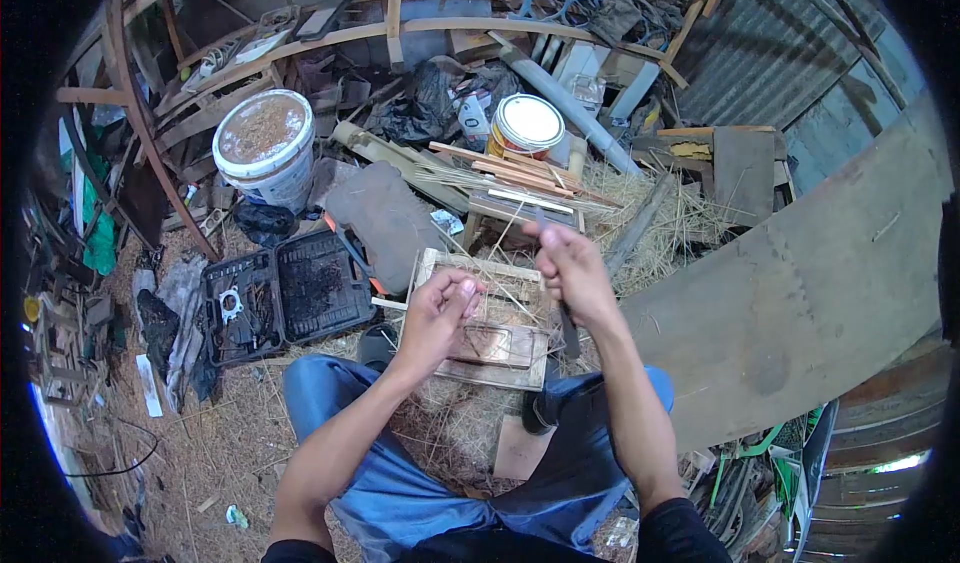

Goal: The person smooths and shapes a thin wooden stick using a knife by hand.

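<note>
My right hand (575, 275) is closed around a long, dark, narrow knife (570, 335); one end shows above the fist and the other hangs below it. My left hand (438, 313) is pinched shut, and a thin pale strip (505, 233) seems to run up from its fingertips, though the grip is partly hidden. Both hands are over a low wooden stool (492, 375) between my knees. Its slatted top carries thin straw-like scraps.
An opened black tool case (275, 293) lies left, beside a grey-brown case (380, 218). Beyond stand a white bucket (262, 168) and a lidded paint can (527, 125). Split wood strips (510, 173) lie ahead. A large board (800, 293) slants along the right. Shavings cover the floor.
</note>
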`<state>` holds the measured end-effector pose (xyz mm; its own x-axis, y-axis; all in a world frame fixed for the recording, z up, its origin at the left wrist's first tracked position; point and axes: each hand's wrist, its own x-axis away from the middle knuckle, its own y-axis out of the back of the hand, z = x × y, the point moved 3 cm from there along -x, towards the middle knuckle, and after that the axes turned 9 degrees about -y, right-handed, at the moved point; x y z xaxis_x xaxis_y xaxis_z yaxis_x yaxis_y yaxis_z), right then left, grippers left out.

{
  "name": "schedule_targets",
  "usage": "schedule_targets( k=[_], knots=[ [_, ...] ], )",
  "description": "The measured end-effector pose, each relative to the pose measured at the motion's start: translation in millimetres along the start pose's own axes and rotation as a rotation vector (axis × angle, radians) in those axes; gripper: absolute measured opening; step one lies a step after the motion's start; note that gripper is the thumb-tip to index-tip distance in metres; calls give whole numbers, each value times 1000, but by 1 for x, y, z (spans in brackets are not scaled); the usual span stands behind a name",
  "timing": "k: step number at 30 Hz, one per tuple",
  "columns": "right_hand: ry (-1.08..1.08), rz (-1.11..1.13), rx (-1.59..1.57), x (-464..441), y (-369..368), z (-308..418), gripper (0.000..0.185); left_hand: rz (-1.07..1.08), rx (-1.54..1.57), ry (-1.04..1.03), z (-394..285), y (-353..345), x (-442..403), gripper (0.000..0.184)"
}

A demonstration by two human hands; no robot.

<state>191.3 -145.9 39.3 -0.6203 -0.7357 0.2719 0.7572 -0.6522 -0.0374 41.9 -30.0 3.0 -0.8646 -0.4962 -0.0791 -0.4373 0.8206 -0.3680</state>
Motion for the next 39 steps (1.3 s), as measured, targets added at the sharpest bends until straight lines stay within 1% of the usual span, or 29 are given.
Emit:
schedule_targets(
  k=[2,4,5,6,8,9,10,12,13,14,15,16,18,20,23,24,25,26,28,29,31,32,33,34,36,37,38,39],
  knots=[
    [40,31,-10,5,3,7,33,-6,-1,1,0,1,0,14],
    [68,142,154,19,-14,14,35,-13,0,2,1,0,0,14],
    [81,222,187,20,-22,7,36,11,-22,-7,2,-3,0,14],
    [83,221,185,17,-27,1,36,39,-45,-15,3,-6,0,14],
    [-19,335,98,16,-37,-10,35,56,-60,-19,5,-9,2,14],
    [-54,280,122,13,-30,-8,30,69,-74,-26,6,-11,2,13],
    [-54,274,116,12,-26,-5,30,75,-77,-21,6,-11,2,13],
    [-9,262,179,14,-19,3,28,160,-54,5,5,-11,1,13],
    [-70,215,153,18,-16,7,28,161,-58,1,10,-10,-1,13],
    [-66,218,153,15,-9,9,28,158,-79,-72,17,-10,-1,14],
    [-21,117,124,10,5,12,28,156,-98,-141,21,-9,1,15],
    [22,12,95,6,21,14,29,158,-98,-141,19,-9,4,15],
    [67,-226,-13,-1,60,17,23,209,-212,-66,16,-12,12,13],
    [109,-324,-185,-2,103,27,22,204,-213,-86,9,-15,18,13],
    [98,-264,-239,8,104,27,22,179,-221,-118,13,-8,8,14],
    [98,-255,-238,12,90,26,22,155,-211,-120,18,-6,4,14],
    [74,-239,-82,15,64,24,23,115,-172,-61,21,-7,1,14],
    [54,-220,74,15,41,20,25,105,-176,-64,21,-9,-2,14],
    [126,-139,336,3,9,3,30,163,-221,-53,24,-14,-9,14],
    [134,-134,331,-2,6,1,30,173,-259,-94,29,-16,-13,15],
    [122,-148,371,-5,2,-3,24,168,-273,-93,32,-16,-16,16],
    [123,-152,364,-5,7,0,24,161,-276,-92,34,-15,-17,17],
    [192,-252,283,-2,19,11,24,161,-413,-100,38,-10,-18,15],
    [262,-350,201,0,32,18,24,162,-417,-103,34,-6,-19,15],
    [258,-545,121,2,59,23,27,-54,-1260,-906,2,-3,-14,16],
    [266,-545,119,3,67,24,27,-141,-1245,-828,-8,-2,-14,19],
    [246,-541,-7,5,74,23,27,-142,-1247,-835,-9,-1,-15,19],
    [223,-532,-133,6,76,21,27,-126,-1075,-655,-9,2,-17,17]
  ],
)
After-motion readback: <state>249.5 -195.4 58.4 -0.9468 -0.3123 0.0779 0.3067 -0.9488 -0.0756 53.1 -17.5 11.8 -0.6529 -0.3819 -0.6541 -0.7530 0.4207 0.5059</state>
